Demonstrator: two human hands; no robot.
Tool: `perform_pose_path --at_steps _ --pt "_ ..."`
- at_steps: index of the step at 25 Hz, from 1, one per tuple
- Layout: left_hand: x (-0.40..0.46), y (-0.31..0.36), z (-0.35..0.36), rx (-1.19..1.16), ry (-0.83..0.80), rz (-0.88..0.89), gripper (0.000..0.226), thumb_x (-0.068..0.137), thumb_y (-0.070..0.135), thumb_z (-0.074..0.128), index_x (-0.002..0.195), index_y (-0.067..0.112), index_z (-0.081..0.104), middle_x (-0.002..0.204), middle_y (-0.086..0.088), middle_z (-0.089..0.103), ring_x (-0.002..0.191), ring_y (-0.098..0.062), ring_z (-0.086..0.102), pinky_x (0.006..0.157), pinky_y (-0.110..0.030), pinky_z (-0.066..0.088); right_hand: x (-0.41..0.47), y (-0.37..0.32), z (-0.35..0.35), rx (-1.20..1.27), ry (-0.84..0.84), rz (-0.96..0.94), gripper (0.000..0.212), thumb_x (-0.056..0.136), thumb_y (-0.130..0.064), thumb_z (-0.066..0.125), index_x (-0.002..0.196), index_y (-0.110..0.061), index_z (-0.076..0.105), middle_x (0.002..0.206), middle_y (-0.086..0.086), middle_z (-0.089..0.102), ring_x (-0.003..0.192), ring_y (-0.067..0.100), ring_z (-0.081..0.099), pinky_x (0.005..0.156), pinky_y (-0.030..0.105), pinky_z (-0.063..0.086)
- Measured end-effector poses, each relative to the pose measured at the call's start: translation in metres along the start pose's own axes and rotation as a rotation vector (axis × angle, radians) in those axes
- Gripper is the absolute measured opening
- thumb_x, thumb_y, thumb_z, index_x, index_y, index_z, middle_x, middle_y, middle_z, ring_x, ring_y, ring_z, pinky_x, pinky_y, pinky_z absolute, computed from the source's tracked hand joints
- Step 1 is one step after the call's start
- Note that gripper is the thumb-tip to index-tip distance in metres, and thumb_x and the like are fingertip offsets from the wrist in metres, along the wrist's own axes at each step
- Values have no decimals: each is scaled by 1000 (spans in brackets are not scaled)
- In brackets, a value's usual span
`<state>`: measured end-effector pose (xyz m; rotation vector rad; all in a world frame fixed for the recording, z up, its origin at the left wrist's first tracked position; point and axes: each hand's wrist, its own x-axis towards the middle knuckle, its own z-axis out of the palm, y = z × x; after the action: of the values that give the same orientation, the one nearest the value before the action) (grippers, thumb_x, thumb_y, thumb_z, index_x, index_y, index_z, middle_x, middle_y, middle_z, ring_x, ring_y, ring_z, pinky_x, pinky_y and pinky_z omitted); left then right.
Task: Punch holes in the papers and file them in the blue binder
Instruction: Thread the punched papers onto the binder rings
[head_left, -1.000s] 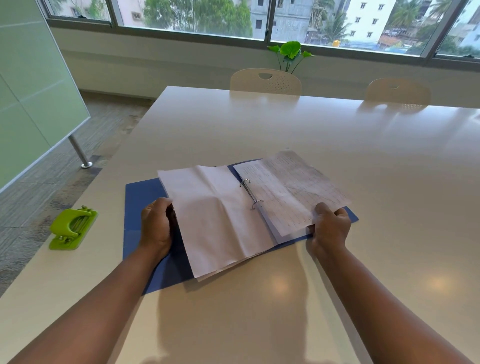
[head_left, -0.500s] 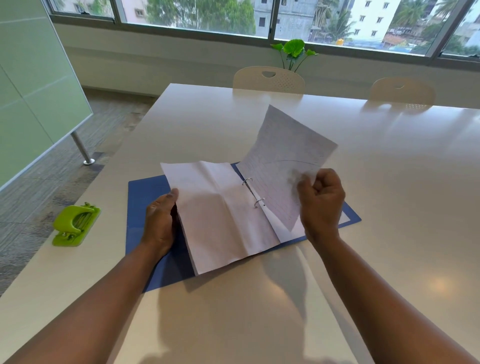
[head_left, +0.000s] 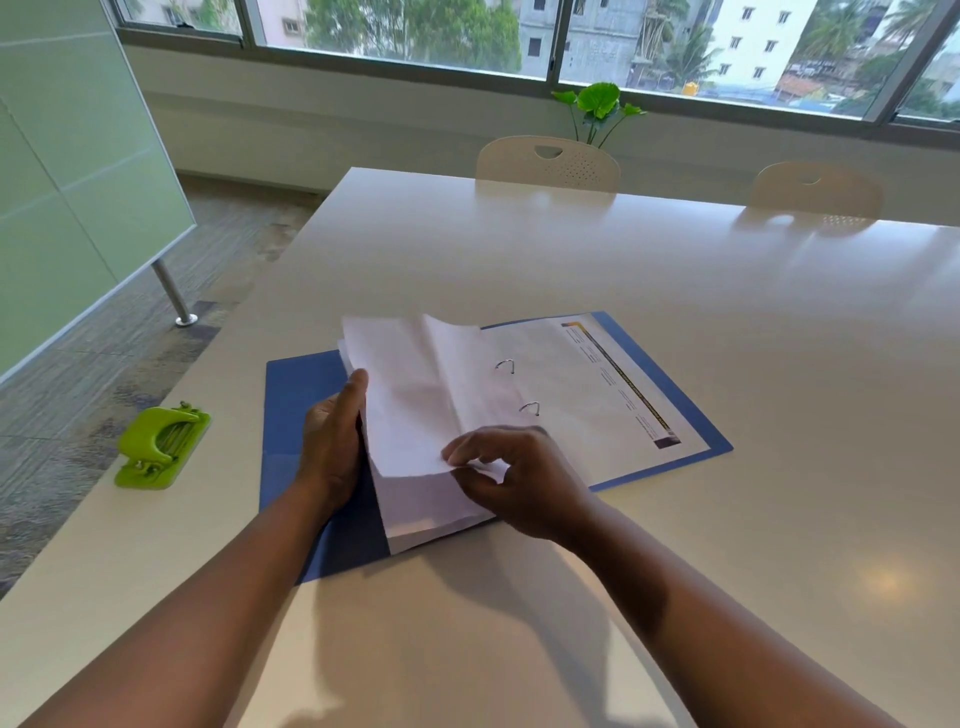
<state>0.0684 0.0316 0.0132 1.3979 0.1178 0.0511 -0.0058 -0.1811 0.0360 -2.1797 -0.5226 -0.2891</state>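
Between both hands, papers lie on the blue binder.

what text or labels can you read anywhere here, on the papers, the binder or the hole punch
Nothing here reads clearly.
Printed sheet on the right side of the open blue binder: short lines of print beside a dark and yellow strip along its edge, too small and blurred to read.
White sheets over the left side: no legible print shows.
Green hole punch: no label visible.
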Motion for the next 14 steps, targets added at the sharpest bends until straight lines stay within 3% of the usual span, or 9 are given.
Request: perform_pose_path --at_steps 2,4,6,8,10,12,14 --pt "0 0 -1 9 -10 19 36 106 27 50 86 0 65 72 -5 67 60 -10 66 54 -23 50 -2 3 4 -7 -46 37 8 86 -13 74 92 -15 79 101 -5 80 93 4 73 83 28 58" --pt "2 -2 -4 -39 -21 -2 33 102 25 56 76 4 59 67 -4 63 62 -16 63 59 -29 49 -4 4 2 -18 -112 76 11 84 -26 78 92 -18 79 100 -8 80 94 4 72 85 25 56" --pt "4 -3 -7 -18 -22 -28 34 95 29 66 77 2 57 73 -13 61 68 -27 61 66 -37 49 -4 6 -9 -46 -153 177 37 76 -54 79 97 -23 79 101 -13 78 94 -1 69 84 19 52" --pt "6 -4 -7 45 -3 -44 33 92 26 71 73 4 57 71 -11 63 65 -27 62 64 -38 50 -3 14 -27 -28 -50 292 53 73 -71 70 99 -26 79 97 -16 77 91 -4 66 81 17 50" --pt "6 -5 -6 67 3 -42 28 92 20 72 71 9 58 66 -4 65 61 -23 64 60 -34 51 -2 32 -47 -125 89 380 50 82 -70 62 101 -26 77 100 -14 77 91 -3 68 84 30 56" --pt "5 -3 -6 60 -7 -48 23 85 23 76 78 7 61 72 -6 66 67 -25 65 62 -35 53 -3 56 -69 -355 152 546 50 88 -64 63 119 -25 70 121 -5 73 107 11 68 92 40 56" --pt "4 -2 -7 48 -16 -53 40 71 31 78 90 -1 62 80 -12 67 74 -31 65 67 -40 54 -10 78 -91 -504 157 762 66 86 -63 67 135 -19 59 138 5 62 124 26 59 98 47 52"
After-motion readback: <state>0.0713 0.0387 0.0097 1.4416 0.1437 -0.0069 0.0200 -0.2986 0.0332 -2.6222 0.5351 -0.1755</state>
